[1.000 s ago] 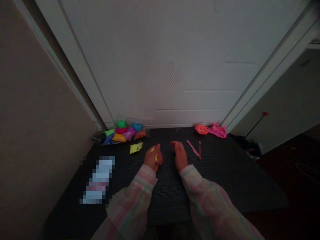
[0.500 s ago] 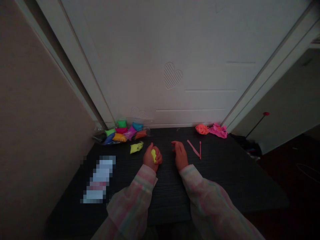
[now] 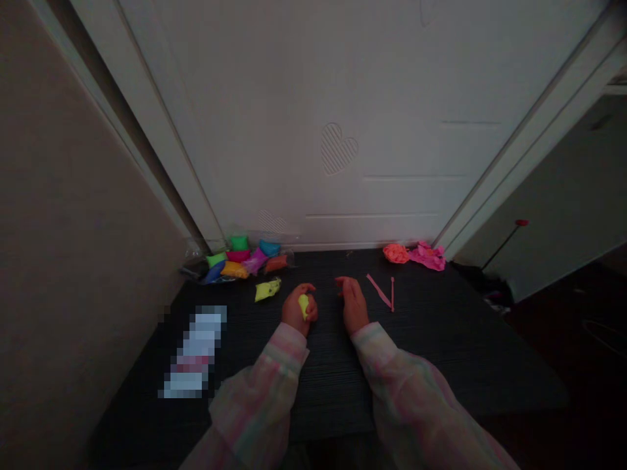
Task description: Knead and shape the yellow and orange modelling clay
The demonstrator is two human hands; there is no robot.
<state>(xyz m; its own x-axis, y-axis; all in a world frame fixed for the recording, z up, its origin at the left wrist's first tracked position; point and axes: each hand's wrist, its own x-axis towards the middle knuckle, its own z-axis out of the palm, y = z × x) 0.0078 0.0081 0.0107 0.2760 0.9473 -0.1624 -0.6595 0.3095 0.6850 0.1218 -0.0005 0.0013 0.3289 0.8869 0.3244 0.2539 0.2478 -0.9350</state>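
Observation:
My left hand (image 3: pixel 296 311) is curled around a lump of yellow modelling clay (image 3: pixel 304 305), part of which shows between thumb and fingers. Across from it, my right hand (image 3: pixel 354 305) rests on its edge on the dark table (image 3: pixel 337 405), fingers extended and slightly bent, nothing visible in it. A gap separates the two hands. Just left of the left hand lies a yellow clay packet (image 3: pixel 267 289), apparently torn at one end. To the right of my right hand are two pink plastic modelling tools (image 3: pixel 379 292) set in a V.
A clear bag with several coloured clay packets (image 3: pixel 235 268) sits at the back left. An orange clay piece (image 3: pixel 396 253) and a pink one (image 3: pixel 428 256) lie at the back right. A pixelated sheet (image 3: pixel 196 352) is at left. The white door (image 3: pixel 294 98) stands behind the table.
My left thumb and fingers have shifted around the yellow clay, the thumb now pointing more to the right. My right hand has barely moved.

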